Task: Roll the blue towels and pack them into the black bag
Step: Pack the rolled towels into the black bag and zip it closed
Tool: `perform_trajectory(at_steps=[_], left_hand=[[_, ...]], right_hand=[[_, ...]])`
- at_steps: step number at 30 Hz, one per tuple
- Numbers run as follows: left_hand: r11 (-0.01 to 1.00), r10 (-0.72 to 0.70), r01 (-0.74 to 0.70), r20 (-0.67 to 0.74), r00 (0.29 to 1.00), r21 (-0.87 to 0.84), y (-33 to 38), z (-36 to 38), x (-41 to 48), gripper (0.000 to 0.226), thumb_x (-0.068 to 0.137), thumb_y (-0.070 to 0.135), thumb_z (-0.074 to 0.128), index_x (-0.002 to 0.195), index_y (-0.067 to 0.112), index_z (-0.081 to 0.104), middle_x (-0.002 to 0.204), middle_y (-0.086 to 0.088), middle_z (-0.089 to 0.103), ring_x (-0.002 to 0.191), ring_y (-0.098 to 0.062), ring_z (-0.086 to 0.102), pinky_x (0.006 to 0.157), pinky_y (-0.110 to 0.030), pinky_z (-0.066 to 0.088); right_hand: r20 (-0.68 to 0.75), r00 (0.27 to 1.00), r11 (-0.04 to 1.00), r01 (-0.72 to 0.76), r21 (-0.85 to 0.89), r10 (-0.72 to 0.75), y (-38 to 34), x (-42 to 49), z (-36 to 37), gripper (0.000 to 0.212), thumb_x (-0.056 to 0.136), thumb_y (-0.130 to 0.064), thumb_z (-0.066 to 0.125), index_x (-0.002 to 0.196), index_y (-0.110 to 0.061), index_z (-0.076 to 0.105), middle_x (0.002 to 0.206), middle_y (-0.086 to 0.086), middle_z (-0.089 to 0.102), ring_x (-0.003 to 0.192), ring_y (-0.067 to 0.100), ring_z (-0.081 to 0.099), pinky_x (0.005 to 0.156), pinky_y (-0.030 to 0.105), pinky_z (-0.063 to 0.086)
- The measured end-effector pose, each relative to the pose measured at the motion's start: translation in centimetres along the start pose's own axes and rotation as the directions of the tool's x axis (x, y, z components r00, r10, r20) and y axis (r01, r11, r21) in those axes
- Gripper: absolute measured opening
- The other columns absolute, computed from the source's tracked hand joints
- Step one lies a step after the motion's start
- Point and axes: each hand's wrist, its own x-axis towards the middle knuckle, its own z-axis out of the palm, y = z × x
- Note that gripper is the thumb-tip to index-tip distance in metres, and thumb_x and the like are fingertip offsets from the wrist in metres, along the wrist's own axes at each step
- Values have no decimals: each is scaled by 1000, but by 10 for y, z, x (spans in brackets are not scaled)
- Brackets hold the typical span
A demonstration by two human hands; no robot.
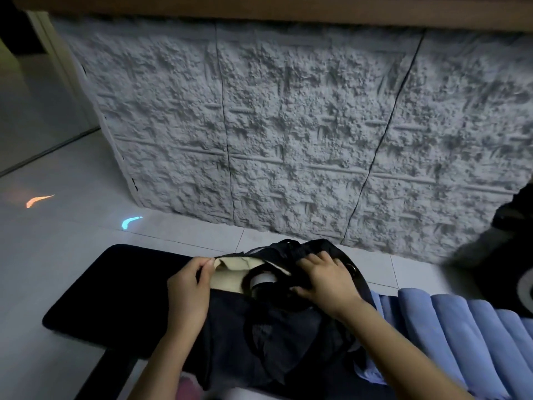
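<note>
The black bag lies on a dark padded bench, its mouth open and showing a beige lining. My left hand pinches the left edge of the bag's opening. On the right side of the opening, my right hand grips the dark fabric and straps. A grey-capped round object sits inside the mouth. Several rolled blue towels lie side by side at the right, touching the bag.
The bench's black pad stretches out to the left. A rough grey textured wall panel stands just behind. Pale floor tiles carry orange and cyan light marks. A dark object with a grey ring sits at the right edge.
</note>
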Motion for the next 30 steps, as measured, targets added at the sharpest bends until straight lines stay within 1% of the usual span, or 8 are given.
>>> perform_trajectory(at_steps=[5,8,13,16,19,22,25,30], left_hand=[[992,-107,109,24,994,-61,-13,-6,6,22,92,18,57,73,8,63,64,-7,63,64,-25,59,65,-38,47],[969,-194,198,43,980,-146,-24,-14,14,30,90,29,58,70,7,61,67,-16,62,63,-18,52,65,-44,48],[942,-264,282,117,957,-182,-32,-18,22,41,91,30,54,72,-6,57,61,-15,51,62,-17,44,62,-35,37],[916,-321,360,215,923,-179,-36,-21,24,43,93,23,56,66,-11,48,62,-6,40,62,-17,37,61,-32,31],[930,-316,350,244,917,-110,-29,-23,21,25,86,15,63,63,7,58,60,2,58,55,-14,52,57,-24,41],[974,-85,41,193,978,223,-21,-19,16,13,82,18,67,70,24,64,74,11,65,69,-10,60,63,-26,45],[788,306,-431,329,894,439,-13,-10,14,24,82,40,51,72,27,68,87,13,57,80,-14,55,69,-33,39],[509,273,-677,647,712,531,4,25,7,49,50,62,75,73,20,69,82,7,58,79,-16,57,70,-32,48]], right_hand=[[9,990,990,-140,-11,140,3,26,28,23,88,-20,53,110,-20,58,118,-1,54,114,23,44,83,33,37],[-28,986,946,-149,289,164,32,38,22,21,84,-12,57,101,-20,66,106,0,65,102,22,57,78,32,45],[142,988,494,-155,856,64,63,54,-27,14,86,-3,65,74,-10,66,57,3,61,43,5,48,42,18,35],[206,979,387,-186,903,-10,75,64,-38,12,85,-9,65,76,0,66,56,6,61,42,8,49,42,17,38],[263,964,329,-235,914,-41,75,74,-32,38,85,-31,59,79,6,64,66,9,60,57,14,55,54,19,44],[320,947,268,-314,911,24,65,86,-23,39,92,-36,54,77,-2,66,73,11,62,64,18,57,59,22,48],[365,929,287,-369,884,70,63,96,-18,44,94,-39,51,79,1,62,72,13,58,61,17,56,57,20,49],[411,907,294,-419,859,90,69,102,-12,56,88,-49,53,89,7,59,95,24,60,86,31,58,69,25,48]])
